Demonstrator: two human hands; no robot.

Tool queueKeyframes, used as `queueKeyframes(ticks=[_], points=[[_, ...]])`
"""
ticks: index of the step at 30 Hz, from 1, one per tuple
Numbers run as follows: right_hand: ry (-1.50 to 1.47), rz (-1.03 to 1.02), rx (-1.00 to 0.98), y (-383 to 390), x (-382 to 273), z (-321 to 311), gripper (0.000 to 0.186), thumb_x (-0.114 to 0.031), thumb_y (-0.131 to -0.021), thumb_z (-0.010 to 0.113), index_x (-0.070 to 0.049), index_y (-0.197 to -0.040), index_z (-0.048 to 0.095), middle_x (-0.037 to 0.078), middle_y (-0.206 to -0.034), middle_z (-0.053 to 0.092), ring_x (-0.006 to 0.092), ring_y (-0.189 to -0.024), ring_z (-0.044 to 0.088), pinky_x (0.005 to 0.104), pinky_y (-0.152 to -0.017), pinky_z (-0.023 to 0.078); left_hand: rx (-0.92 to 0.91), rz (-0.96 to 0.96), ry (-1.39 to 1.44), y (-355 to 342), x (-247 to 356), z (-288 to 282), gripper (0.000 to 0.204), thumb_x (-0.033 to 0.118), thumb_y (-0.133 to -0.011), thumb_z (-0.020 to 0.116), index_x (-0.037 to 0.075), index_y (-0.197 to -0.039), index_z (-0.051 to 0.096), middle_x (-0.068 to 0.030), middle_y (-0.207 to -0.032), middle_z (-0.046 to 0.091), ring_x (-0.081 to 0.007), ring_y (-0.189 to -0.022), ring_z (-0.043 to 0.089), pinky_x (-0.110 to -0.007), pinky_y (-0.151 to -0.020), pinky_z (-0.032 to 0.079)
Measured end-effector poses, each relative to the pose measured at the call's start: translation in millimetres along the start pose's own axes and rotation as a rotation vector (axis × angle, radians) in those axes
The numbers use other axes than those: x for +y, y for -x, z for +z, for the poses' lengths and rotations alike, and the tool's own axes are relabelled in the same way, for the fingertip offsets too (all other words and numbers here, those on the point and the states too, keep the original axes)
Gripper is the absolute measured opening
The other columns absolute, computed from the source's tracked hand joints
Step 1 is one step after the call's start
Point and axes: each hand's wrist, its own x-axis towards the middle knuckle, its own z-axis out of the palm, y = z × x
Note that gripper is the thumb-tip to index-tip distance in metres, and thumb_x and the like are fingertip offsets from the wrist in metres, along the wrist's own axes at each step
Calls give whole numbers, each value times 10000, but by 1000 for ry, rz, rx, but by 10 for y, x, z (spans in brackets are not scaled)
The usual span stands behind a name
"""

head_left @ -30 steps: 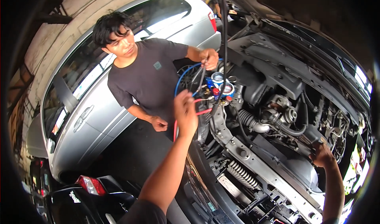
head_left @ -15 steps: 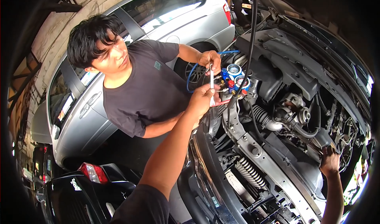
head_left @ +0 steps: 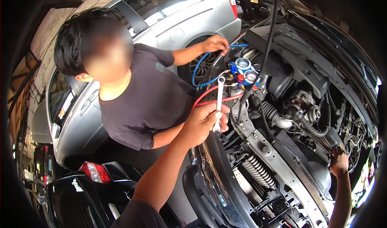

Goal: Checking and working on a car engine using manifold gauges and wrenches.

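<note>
My left hand (head_left: pixel 203 121) is closed around the lower part of a silver combination wrench (head_left: pixel 220 97), its ring end up and its open end showing below my fingers. Beyond it, a blue gauge manifold (head_left: pixel 244 71) with two round dials sits at the front of an open engine bay. Deep on the bay's right side, my right hand (head_left: pixel 338 163) reaches in beside a black duct (head_left: pixel 332 138). Its fingers are mostly hidden among the parts. A co-worker in a dark shirt (head_left: pixel 147 91) stands at the left, one hand (head_left: pixel 216 45) raised near the manifold.
Red (head_left: pixel 209 93) and blue (head_left: pixel 200 68) hoses curve near the manifold. A dark cable (head_left: pixel 271 30) hangs down across the bay. A silver car (head_left: pixel 173 20) stands behind the co-worker, and a black motorcycle (head_left: pixel 80 199) is at the lower left.
The wrench has come away from the co-worker's hand and moved nearer to me in my left hand. The co-worker's hand has risen away from it. My right hand stays in the engine bay.
</note>
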Motion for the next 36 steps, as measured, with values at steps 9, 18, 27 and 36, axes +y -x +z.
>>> queueKeyframes(ticks=[9,18,27,36], points=[[-183,80,-175,29,-96,-269,267,-110,-777,578,-72,-1042,578,233,-898,633,432,-880,600,504,-763,479,-77,52,-325,-305,-479,857,158,43,-871,600,17,-1027,606,-34,-894,605,-76,-712,520,-235,-645,426],[13,-19,-116,26,18,-186,383,-57,-678,598,-79,-1060,589,190,-877,635,379,-811,630,466,-688,495,-389,459,-866,-1596,-1299,2041,229,181,-785,707,55,-973,669,-142,-932,667,-322,-812,659,-407,-730,527],[194,-25,-7,131,59,57,328,-86,-731,587,-133,-1056,570,101,-979,524,275,-953,573,388,-748,502,-501,415,-1120,-1755,-1566,2331,383,168,-788,685,164,-1165,618,-137,-921,678,-334,-843,654,-434,-755,526],[41,-38,-62,-10,130,-147,354,-28,-726,569,-121,-1066,604,160,-971,638,336,-880,643,430,-766,514,-470,284,-1109,-1705,-1483,2397,430,121,-804,652,258,-1209,608,-120,-1072,652,-337,-950,631,-429,-808,520]])
